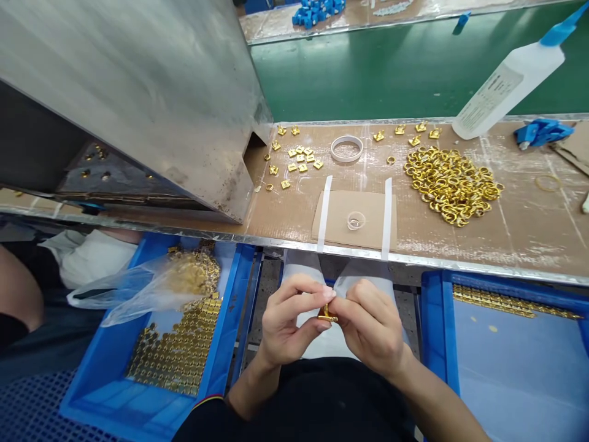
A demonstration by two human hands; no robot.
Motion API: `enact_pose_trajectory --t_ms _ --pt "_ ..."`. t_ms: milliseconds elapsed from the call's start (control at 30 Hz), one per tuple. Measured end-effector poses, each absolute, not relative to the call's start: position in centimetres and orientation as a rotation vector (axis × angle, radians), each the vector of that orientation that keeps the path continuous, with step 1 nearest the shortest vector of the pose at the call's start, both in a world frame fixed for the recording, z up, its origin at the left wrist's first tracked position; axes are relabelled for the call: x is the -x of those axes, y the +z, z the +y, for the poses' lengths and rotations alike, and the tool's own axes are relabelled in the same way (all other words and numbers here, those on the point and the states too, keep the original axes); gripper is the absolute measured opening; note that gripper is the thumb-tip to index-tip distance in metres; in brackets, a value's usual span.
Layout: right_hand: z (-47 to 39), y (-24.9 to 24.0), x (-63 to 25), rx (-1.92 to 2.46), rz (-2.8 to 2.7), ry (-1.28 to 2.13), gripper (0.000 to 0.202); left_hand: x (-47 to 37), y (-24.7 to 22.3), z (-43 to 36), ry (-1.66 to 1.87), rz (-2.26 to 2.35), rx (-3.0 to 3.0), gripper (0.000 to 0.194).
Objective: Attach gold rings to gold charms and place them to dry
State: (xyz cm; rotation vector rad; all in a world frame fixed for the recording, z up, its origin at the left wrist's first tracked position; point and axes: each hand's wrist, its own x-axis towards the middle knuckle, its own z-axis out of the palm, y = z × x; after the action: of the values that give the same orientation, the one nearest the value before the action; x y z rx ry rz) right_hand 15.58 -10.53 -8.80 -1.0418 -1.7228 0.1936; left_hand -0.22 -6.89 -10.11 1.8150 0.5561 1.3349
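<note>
Over my lap, below the bench edge, my left hand [294,316] pinches a small shiny gold metal piece [327,317] between thumb and fingers. My right hand [370,322] grips the same piece from the other side, its fingertips closed and partly hiding it. Just beyond the hands, a cardboard pad [377,209] is fixed to the bench with two white tape strips, and a small clear round cup [356,221] sits on it. To the right lies a heap of gold rings [453,184]. Square gold pieces [301,158] are scattered to the left.
A metal housing [184,104] stands at the left. Blue trays flank my lap: the left tray [230,344] holds rows of gold pieces, the right tray [437,331] a few rows. A tape roll [346,149] and a leaning bottle [506,92] are on the bench. Another person's arm [18,288] shows far left.
</note>
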Motion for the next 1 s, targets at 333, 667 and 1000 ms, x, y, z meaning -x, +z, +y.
enact_pose_trajectory --t_ms 333,667,1000 --pt "-10.7 -8.9 -15.8 1.062 -1.671 0.23 0.018 -0.1 -10.1 -7.1 1.319 0.558 -1.675 0.034" --pt "-11.4 -9.4 -16.1 1.03 -1.596 0.312 0.009 -0.4 -9.7 -7.4 1.235 0.574 -1.463 0.017" --pt "-11.8 -9.1 -15.6 0.956 -1.529 0.342 0.01 -0.8 -10.0 -7.4 1.1 0.501 -1.168 0.027"
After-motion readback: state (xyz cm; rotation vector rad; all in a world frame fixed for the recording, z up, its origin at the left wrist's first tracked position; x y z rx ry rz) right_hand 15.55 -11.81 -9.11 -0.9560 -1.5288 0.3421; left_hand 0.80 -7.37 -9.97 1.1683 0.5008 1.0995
